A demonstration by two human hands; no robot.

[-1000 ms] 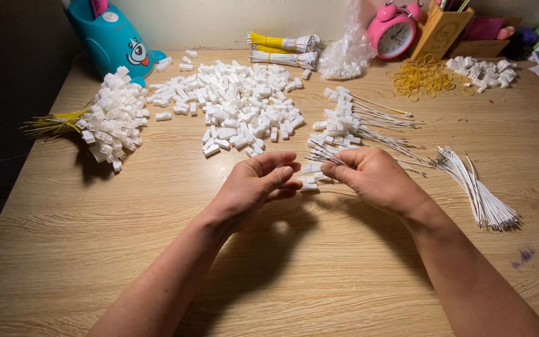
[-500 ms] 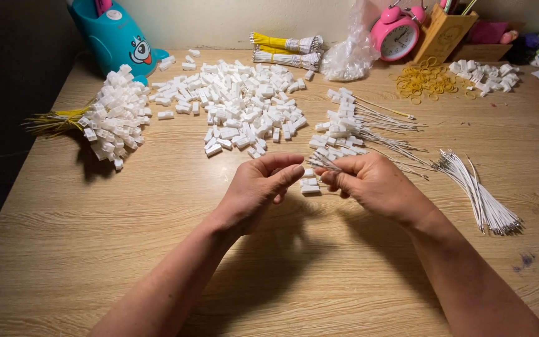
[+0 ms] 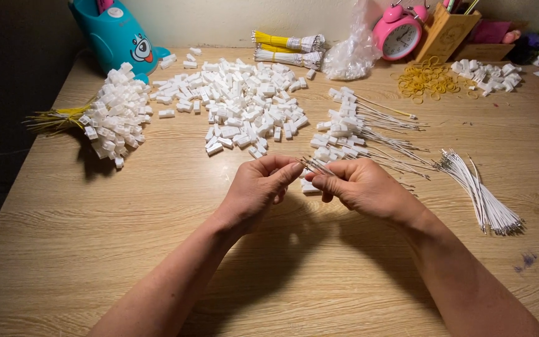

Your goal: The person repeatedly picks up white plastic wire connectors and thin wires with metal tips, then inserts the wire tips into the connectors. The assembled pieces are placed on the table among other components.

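Observation:
My left hand and my right hand meet over the middle of the wooden table, fingertips almost touching. Between them they pinch a few thin white wires with bare metal ends. A small white connector lies on the table just under the fingers. Right behind the hands is a heap of white connectors with wires fitted. A big pile of loose white connector housings lies further back.
A bundle of white wires lies to the right. A bunch of wired connectors with yellow leads sits at left. At the back stand a teal container, yellow and white wire bundles, a plastic bag, a pink alarm clock, rubber bands and more connectors.
Both hands have lifted slightly off the table and drawn toward me, still pinching the wires between them. The piles on the table have not moved.

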